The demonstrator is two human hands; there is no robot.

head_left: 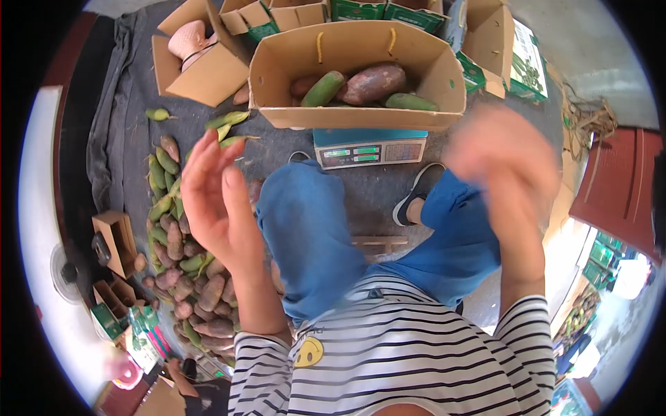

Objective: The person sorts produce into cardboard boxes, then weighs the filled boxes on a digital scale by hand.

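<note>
My left hand point(215, 197) is raised above the left knee, its fingers apart and nothing in it. On the right, my right hand point(506, 149) is smeared by motion, so its fingers cannot be made out; it is nearest the box's right corner. Between and beyond both hands an open cardboard box point(277, 118) with yellow cord handles rests on a digital scale point(371, 150) with lit green displays. Inside the box lie several oblong fruits, among them a large purplish-brown fruit point(374, 83) and a green fruit point(323, 89).
A long heap of green and purplish oblong fruits point(208, 295) covers the floor at left. Open cardboard boxes, one holding a pink woven item point(191, 43), stand along the back. More green printed cartons point(529, 62) are at the back right. Another person's arm point(182, 378) shows at the lower left.
</note>
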